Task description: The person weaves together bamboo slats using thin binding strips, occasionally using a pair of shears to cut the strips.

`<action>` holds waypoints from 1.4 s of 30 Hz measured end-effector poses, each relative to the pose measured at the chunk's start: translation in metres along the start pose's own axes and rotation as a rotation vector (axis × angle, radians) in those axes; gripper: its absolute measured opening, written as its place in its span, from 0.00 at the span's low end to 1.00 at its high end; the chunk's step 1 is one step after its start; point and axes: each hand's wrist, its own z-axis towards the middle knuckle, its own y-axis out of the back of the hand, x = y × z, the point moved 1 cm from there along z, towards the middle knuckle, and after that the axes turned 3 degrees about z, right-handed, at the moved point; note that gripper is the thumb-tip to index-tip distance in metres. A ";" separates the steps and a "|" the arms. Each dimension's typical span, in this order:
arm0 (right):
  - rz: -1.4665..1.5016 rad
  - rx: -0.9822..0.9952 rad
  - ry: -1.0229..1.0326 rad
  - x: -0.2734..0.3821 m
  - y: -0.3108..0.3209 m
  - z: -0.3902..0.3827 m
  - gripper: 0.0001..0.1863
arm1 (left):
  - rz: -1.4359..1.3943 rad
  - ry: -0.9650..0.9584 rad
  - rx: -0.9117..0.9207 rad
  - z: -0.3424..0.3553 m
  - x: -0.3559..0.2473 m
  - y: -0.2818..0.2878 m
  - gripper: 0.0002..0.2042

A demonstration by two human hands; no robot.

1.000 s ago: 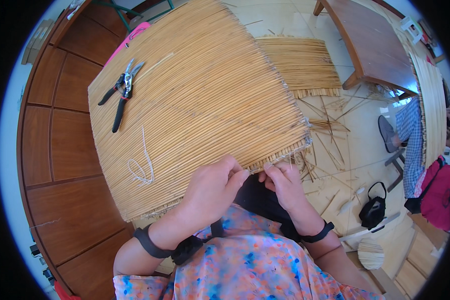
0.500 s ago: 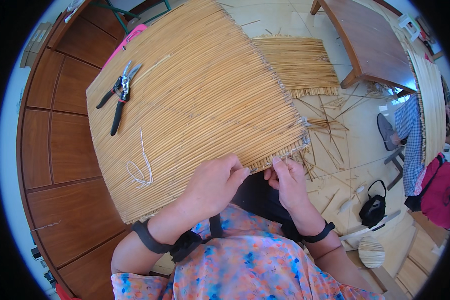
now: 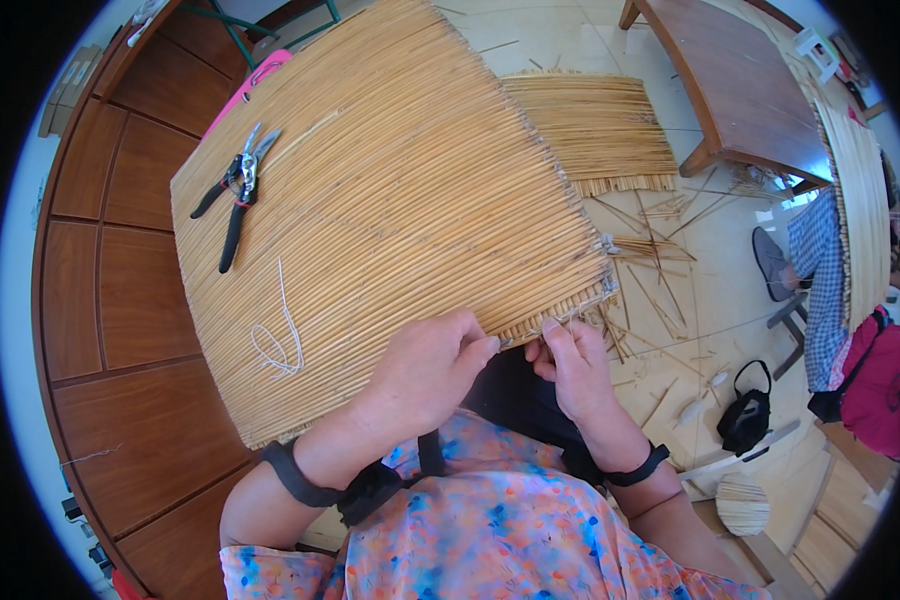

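Observation:
A large mat of straw-coloured stalks [image 3: 370, 190] lies in front of me, tilted, with its near right corner by my hands. My left hand [image 3: 425, 362] is closed on the near edge, thumb on top and fingers partly hidden. Just right of it, my right hand [image 3: 573, 368] pinches at the same edge, close to the corner. Pale thread shows along the edge there; what lies between these fingertips is too small to make out. On the mat rest pruning shears [image 3: 239, 190] with black handles and a loose loop of white string [image 3: 290, 335].
A smaller stalk mat [image 3: 595, 130] and scattered stalks [image 3: 660, 270] lie on the tiled floor. A wooden table [image 3: 740, 80] stands far right, near another person's checked trouser leg [image 3: 815, 280]. Wooden panelling [image 3: 140, 300] borders the left. A black bag [image 3: 745, 415] lies at right.
The mat has shifted very slightly left, carrying the shears and string along. My right hand has moved a touch left and up; my left hand keeps its hold.

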 end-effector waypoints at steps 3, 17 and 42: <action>0.022 -0.015 0.036 -0.001 -0.002 0.000 0.20 | -0.006 0.005 -0.019 0.000 -0.003 -0.002 0.12; 0.026 0.002 0.001 -0.001 0.003 0.000 0.22 | 0.030 -0.042 -0.112 -0.006 0.002 -0.009 0.08; 0.065 0.000 -0.004 0.002 0.004 -0.001 0.23 | -0.046 -0.038 -0.023 -0.007 0.000 0.001 0.10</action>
